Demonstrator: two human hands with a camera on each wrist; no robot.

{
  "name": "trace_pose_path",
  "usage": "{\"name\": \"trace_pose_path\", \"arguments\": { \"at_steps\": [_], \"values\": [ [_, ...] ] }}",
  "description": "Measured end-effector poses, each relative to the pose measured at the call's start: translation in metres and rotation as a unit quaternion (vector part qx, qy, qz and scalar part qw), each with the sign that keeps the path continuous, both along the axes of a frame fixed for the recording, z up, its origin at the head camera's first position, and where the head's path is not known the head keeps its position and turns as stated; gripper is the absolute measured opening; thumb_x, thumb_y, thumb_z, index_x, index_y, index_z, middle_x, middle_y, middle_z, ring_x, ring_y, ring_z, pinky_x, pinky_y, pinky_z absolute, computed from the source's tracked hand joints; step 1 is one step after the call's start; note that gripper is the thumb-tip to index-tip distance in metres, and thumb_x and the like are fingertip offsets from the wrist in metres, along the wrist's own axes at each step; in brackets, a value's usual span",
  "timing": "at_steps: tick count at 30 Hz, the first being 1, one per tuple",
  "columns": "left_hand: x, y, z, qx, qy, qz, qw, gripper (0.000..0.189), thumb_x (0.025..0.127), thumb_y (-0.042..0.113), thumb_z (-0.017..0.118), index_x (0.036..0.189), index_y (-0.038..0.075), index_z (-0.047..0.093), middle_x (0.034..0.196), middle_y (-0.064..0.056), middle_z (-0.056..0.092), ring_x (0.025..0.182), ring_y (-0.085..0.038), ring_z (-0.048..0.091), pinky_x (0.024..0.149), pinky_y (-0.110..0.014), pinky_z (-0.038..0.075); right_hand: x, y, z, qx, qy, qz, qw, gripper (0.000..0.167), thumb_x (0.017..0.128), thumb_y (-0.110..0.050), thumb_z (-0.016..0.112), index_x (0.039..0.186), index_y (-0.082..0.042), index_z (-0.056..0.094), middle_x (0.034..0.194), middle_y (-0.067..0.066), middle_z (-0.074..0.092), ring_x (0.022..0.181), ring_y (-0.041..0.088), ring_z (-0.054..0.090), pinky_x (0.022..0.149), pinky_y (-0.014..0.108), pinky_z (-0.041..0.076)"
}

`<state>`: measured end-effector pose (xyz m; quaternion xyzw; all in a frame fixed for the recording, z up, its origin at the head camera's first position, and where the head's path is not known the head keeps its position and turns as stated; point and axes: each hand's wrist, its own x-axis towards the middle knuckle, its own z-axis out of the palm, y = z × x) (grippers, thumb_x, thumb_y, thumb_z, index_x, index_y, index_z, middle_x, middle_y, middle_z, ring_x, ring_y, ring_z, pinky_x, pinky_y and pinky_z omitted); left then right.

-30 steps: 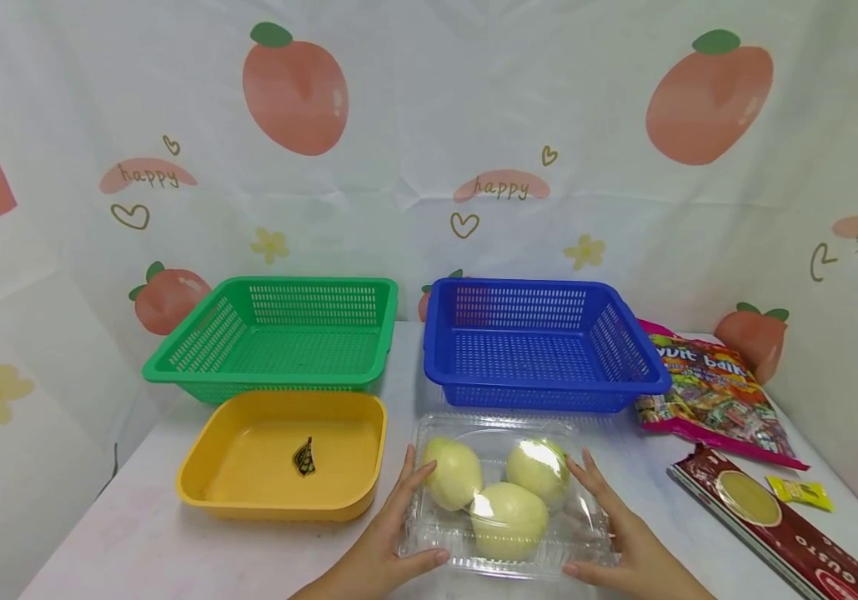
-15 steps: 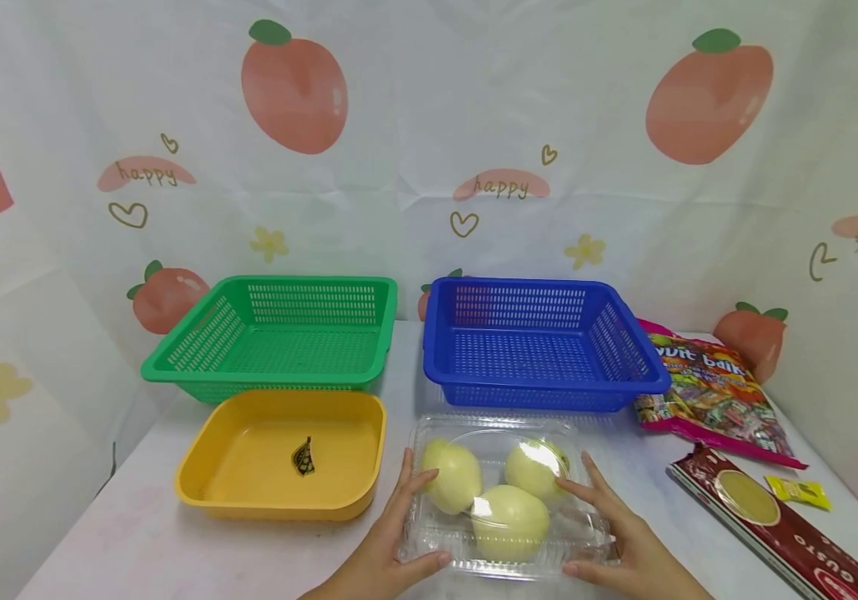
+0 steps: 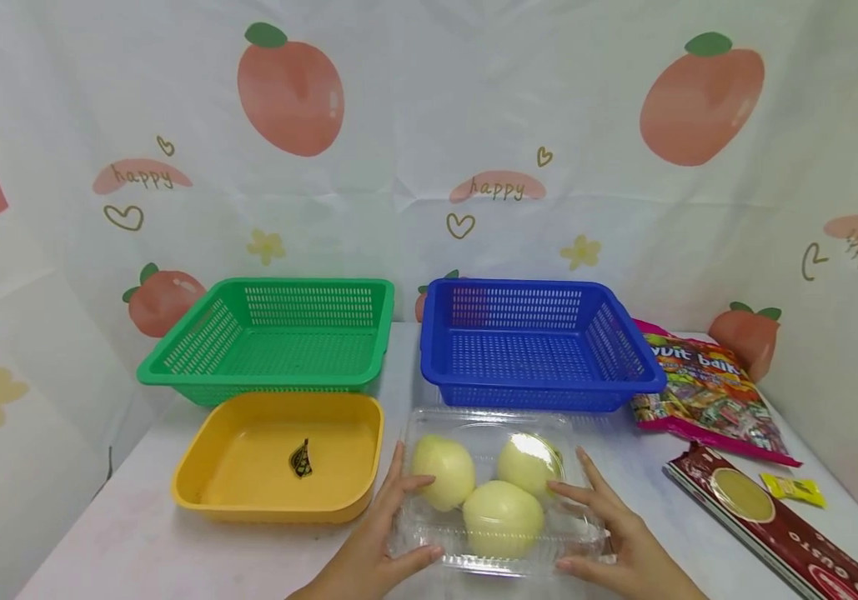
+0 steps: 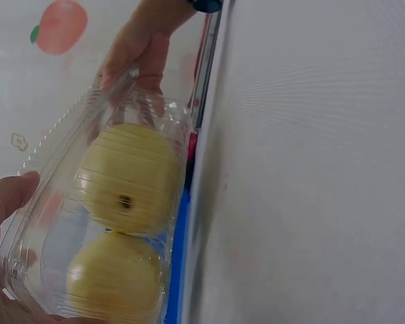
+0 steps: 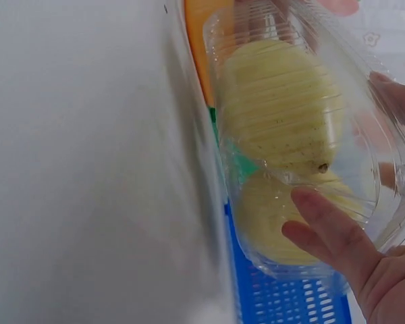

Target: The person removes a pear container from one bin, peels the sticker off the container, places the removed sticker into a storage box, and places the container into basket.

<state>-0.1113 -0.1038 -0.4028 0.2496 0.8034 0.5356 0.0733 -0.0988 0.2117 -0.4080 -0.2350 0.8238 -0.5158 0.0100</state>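
A clear plastic clamshell box (image 3: 504, 565) with a ridged rim sits at the front middle in the head view. Three smooth, pale yellow-green round fruits (image 3: 504, 518) lie inside. Both hands grip it from opposite sides. The left hand (image 3: 379, 533) has its thumb along the front edge and its fingers on the left side. On the other side, the right hand (image 3: 627, 533) sets its thumb at the front corner, one finger reaching over the lid. In the left wrist view a fruit (image 4: 128, 179) shows a dark end spot through the ribbed wall; the right wrist view shows the right fingers (image 5: 331, 226) spread against the plastic.
A yellow basin (image 3: 278, 458) stands left of the box, a green basket (image 3: 301, 354) behind it. Behind the box is a blue basket (image 3: 519, 354). To the right lie a candy bag (image 3: 714, 392), a long brown packet (image 3: 774, 525) and a small yellow wrapper (image 3: 792, 490).
The box has shifted very slightly up and left in the head view, with both hands still on it. The right forefinger has come further inward over the lid.
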Motion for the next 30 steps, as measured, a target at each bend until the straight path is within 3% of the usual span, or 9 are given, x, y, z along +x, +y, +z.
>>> {"name": "trace_pose_path", "arguments": {
  "at_steps": [3,5,6,9,12,17,22,30],
  "values": [
    [0.000,-0.001,0.003,0.003,0.016,0.004,0.9999,0.057,0.083,0.028,0.069,0.133,0.022,0.041,0.155,-0.022,-0.011,0.139,-0.048,-0.002,0.102,-0.072,0.013,0.000,-0.002,0.004,0.023,-0.021,-0.022,0.9993,0.062,0.082,-0.012,0.070,0.138,-0.019,0.044,0.156,0.023,-0.003,0.142,0.009,0.009,0.081,0.042,0.056],
    [0.000,-0.002,0.005,0.007,0.022,0.005,0.9997,0.057,0.083,0.027,0.069,0.133,0.021,0.042,0.155,-0.022,-0.010,0.139,-0.048,-0.001,0.102,-0.073,0.013,0.000,-0.003,0.006,0.035,-0.032,-0.032,0.9984,0.062,0.081,-0.014,0.070,0.137,-0.021,0.045,0.156,0.021,-0.002,0.141,0.033,0.011,0.083,0.046,0.054],
    [0.001,-0.003,0.007,0.008,0.019,0.006,0.9998,0.057,0.083,0.027,0.069,0.133,0.022,0.042,0.155,-0.021,-0.010,0.140,-0.048,-0.002,0.102,-0.073,0.013,0.001,-0.004,0.008,0.033,-0.029,-0.031,0.9985,0.062,0.081,-0.014,0.070,0.137,-0.020,0.045,0.156,0.022,-0.002,0.140,0.035,0.020,0.083,0.046,0.054],
    [0.001,-0.005,0.011,0.014,0.021,0.008,0.9996,0.057,0.084,0.027,0.069,0.133,0.022,0.041,0.156,-0.018,-0.011,0.140,-0.047,-0.002,0.102,-0.072,0.014,0.001,-0.007,0.014,0.012,-0.026,-0.019,0.9994,0.060,0.082,-0.011,0.070,0.137,-0.017,0.045,0.154,0.027,-0.003,0.132,0.014,0.042,0.079,0.042,0.056],
    [0.001,-0.007,0.015,0.020,0.028,0.015,0.9993,0.057,0.084,0.028,0.068,0.133,0.023,0.040,0.156,-0.016,-0.012,0.140,-0.048,-0.001,0.100,-0.073,0.016,0.000,-0.010,0.021,-0.020,-0.006,0.000,0.9998,0.059,0.082,-0.007,0.069,0.136,-0.013,0.046,0.152,0.031,-0.005,0.114,-0.011,0.048,0.074,0.033,0.058],
    [-0.001,-0.011,0.022,0.025,0.079,0.026,0.9963,0.057,0.083,0.025,0.069,0.133,0.021,0.041,0.156,-0.020,-0.009,0.137,-0.053,0.006,0.096,-0.074,0.023,-0.005,-0.016,0.030,-0.031,0.023,0.009,0.9992,0.060,0.081,-0.005,0.069,0.136,-0.010,0.046,0.152,0.031,-0.006,0.113,-0.011,0.049,0.073,0.028,0.058],
    [-0.004,-0.017,0.030,0.026,0.109,0.030,0.9932,0.057,0.084,0.022,0.068,0.133,0.020,0.040,0.157,-0.015,-0.010,0.136,-0.054,0.007,0.092,-0.073,0.028,-0.012,-0.023,0.038,-0.035,0.030,0.012,0.9989,0.059,0.081,-0.005,0.069,0.135,-0.010,0.047,0.154,0.027,-0.006,0.113,-0.012,0.048,0.072,0.028,0.058],
    [-0.009,-0.031,0.044,-0.022,0.151,0.083,0.9848,0.060,0.082,0.024,0.070,0.135,0.026,0.041,0.157,-0.016,-0.003,0.137,-0.050,0.018,0.096,-0.066,0.033,-0.028,-0.035,0.050,-0.047,0.073,0.029,0.9958,0.060,0.079,-0.003,0.071,0.134,-0.010,0.049,0.157,0.016,-0.003,0.114,-0.009,0.050,0.070,0.026,0.058]
  ]
}}
